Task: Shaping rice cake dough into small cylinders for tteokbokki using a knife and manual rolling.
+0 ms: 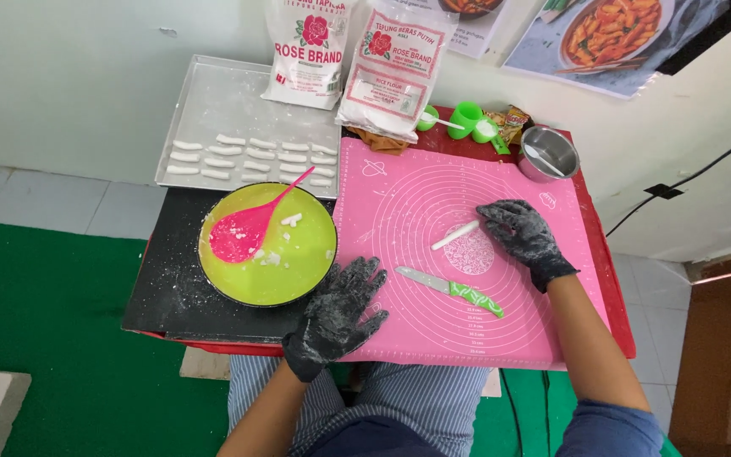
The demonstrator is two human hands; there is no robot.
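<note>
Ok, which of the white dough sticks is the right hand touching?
The single dough stick lying on the pink mat, at the fingertips of the right hand. The other sticks sit in rows on the metal tray.

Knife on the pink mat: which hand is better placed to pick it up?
Probably the left hand: it rests flat at the mat's edge, free, near the knife. The right hand is touching the white dough stick.

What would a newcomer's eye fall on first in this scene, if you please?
Probably the bright pink mat at centre right, where the right hand, in a floury black glove, touches a white dough stick above a green-handled knife. Left of it, the left hand rests beside a lime-green bowl holding a pink spatula.
</note>
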